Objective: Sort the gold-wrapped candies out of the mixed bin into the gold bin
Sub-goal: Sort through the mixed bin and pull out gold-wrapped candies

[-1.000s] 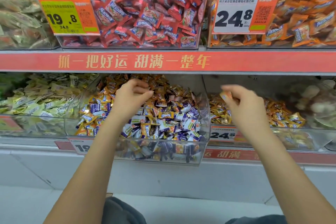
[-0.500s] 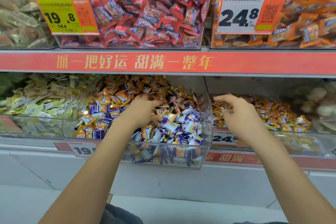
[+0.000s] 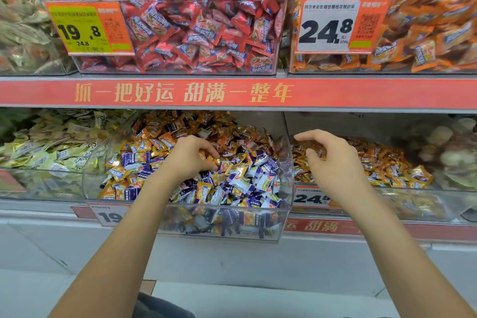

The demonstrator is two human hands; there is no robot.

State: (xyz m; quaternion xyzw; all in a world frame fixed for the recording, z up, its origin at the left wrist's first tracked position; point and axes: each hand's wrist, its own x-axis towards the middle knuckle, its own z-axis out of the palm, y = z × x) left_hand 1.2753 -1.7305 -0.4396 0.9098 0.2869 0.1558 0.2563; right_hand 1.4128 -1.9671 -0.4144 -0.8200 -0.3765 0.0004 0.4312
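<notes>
The clear mixed bin point(image 3: 227, 236) on the lower shelf holds gold and purple-white wrapped candies. My left hand point(image 3: 189, 159) reaches down into its pile, fingertips and thumb pinching a gold-wrapped candy point(image 3: 216, 162). To the right, the gold bin point(image 3: 413, 205) holds a heap of gold candies point(image 3: 387, 162). My right hand point(image 3: 334, 162) hovers over the left end of that heap with its fingers loosely curled, and I see nothing in them.
The red shelf strip point(image 3: 232, 93) juts out just above both hands. Over it stand a bin of red candies point(image 3: 193, 20) and a bin of orange candies point(image 3: 426, 28). Pale green candies point(image 3: 51, 142) fill the bin to the left.
My right hand carried a gold candy over the gold bin and let it go. My left hand dropped into the mixed pile and closed its fingertips on a gold candy.
</notes>
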